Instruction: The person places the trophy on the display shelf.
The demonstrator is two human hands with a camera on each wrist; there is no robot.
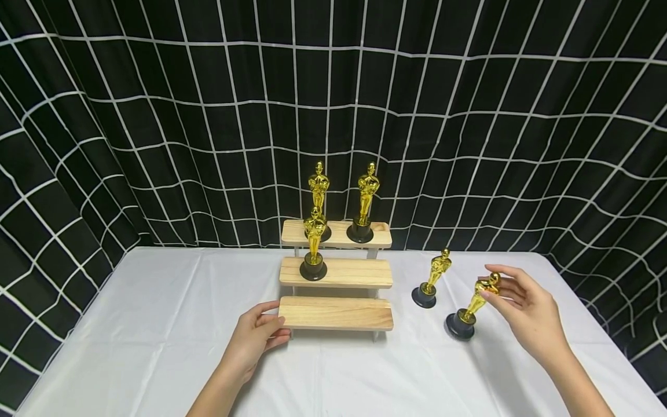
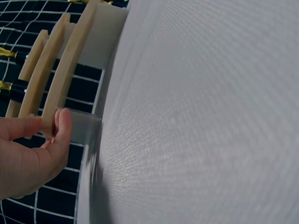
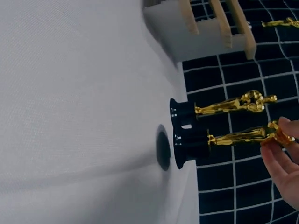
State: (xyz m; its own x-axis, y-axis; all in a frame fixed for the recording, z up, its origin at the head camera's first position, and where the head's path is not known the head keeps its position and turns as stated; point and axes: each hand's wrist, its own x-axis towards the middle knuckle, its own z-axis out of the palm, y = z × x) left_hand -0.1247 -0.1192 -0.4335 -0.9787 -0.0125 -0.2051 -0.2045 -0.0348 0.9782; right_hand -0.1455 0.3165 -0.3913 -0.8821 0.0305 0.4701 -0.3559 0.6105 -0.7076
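Note:
My left hand [image 1: 252, 341] pinches the left end of the bottom step [image 1: 336, 313] of a three-tier wooden display stand, thumb on one face and fingers under it in the left wrist view. On the right, my right hand [image 1: 534, 315] grips a gold trophy statuette [image 1: 461, 325] by its upper body. Its black base [image 3: 192, 145] hangs just off the cloth, apart from its shadow in the right wrist view. Another gold statuette [image 1: 425, 295] stands on the table between that one and the stand.
Two statuettes stand on the top step [image 1: 383, 236], one at the left and one [image 1: 366, 200] at the right. A third statuette [image 1: 314, 237] is at the left of the middle step [image 1: 359, 273]. White cloth [image 1: 172, 324] covers the table; a black gridded curtain [image 1: 208, 127] hangs behind.

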